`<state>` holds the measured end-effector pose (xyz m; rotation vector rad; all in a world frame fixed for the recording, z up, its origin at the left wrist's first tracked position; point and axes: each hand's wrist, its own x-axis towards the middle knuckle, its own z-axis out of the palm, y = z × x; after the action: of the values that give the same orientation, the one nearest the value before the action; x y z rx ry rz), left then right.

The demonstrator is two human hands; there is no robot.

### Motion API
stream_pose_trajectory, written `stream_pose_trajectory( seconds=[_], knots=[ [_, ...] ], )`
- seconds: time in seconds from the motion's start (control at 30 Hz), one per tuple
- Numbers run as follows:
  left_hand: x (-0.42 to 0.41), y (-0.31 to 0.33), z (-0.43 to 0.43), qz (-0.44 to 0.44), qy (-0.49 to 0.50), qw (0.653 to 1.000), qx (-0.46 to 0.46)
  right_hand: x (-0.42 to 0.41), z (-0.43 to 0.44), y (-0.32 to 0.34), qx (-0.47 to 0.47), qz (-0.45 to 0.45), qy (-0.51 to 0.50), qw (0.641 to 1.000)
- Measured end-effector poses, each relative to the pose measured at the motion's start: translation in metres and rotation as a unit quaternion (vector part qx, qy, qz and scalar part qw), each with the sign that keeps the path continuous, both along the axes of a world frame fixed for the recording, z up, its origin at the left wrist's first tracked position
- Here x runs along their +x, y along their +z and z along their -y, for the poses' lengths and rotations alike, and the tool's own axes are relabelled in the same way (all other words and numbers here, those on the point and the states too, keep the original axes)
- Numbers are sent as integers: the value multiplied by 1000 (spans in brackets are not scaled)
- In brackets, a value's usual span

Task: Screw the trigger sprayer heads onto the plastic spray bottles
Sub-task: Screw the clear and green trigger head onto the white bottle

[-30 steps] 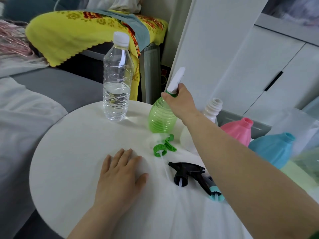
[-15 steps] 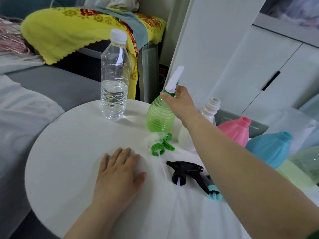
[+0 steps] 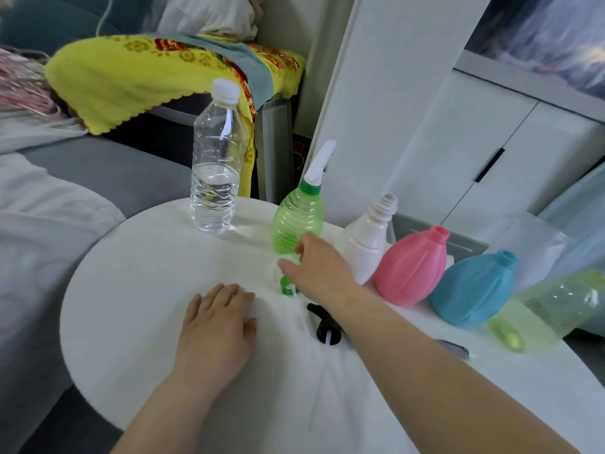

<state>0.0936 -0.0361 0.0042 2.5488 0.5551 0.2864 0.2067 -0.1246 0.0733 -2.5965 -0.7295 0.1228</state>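
A green spray bottle [image 3: 296, 221] with a white sprayer head [image 3: 319, 165] screwed on stands upright at the far side of the round white table [image 3: 131, 290]. My right hand [image 3: 319, 271] is low in front of it, fingertips on a loose white-and-green sprayer head [image 3: 287, 287] that lies on the table. My left hand [image 3: 216, 326] rests flat on the table, holding nothing. A black sprayer head [image 3: 325, 327] lies beside my right forearm. Open-necked white [image 3: 366, 247], pink [image 3: 411, 267] and blue [image 3: 471, 290] bottles stand to the right.
A clear water bottle [image 3: 217, 178], half full, stands at the table's far edge. A pale green transparent bottle [image 3: 556, 306] lies on its side at the right. Another dark sprayer head [image 3: 455, 348] shows behind my forearm. White cabinets are behind, a grey sofa on the left.
My right hand let go of the green bottle's sprayer head and dropped to the loose green-collared head on the table. The left hand stayed flat.
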Motion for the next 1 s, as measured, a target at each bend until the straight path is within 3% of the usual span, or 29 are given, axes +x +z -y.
stream_pose_trajectory(
  seconds=[0.1, 0.23, 0.4, 0.57, 0.7, 0.8, 0.93, 1.0],
  knots=[
    [-4, 3, -2, 1, 3, 1000, -7, -5, -5, -16, -97, 2, -24, 995],
    [-7, 9, -5, 9, 11, 1000, -20, -3, -8, -23, -121, -2, -65, 990],
    [-10, 17, -2, 29, 3, 999, -27, -2, -4, -20, -70, -38, -77, 994],
    [-16, 23, -4, 57, 7, 996, -63, -7, 11, -4, 89, -136, -54, 985],
    [-22, 33, 1, 89, 15, 991, -94, -15, 32, 18, 273, -272, -33, 922],
    [-26, 38, 7, 106, 16, 988, -109, -22, 55, 34, 368, -316, 15, 874],
    [-29, 44, 20, 122, -5, 980, -154, -28, 98, 50, 496, -372, 64, 782],
    [-27, 48, 31, 133, -31, 975, -174, -27, 124, 55, 533, -372, 67, 757]
  ],
)
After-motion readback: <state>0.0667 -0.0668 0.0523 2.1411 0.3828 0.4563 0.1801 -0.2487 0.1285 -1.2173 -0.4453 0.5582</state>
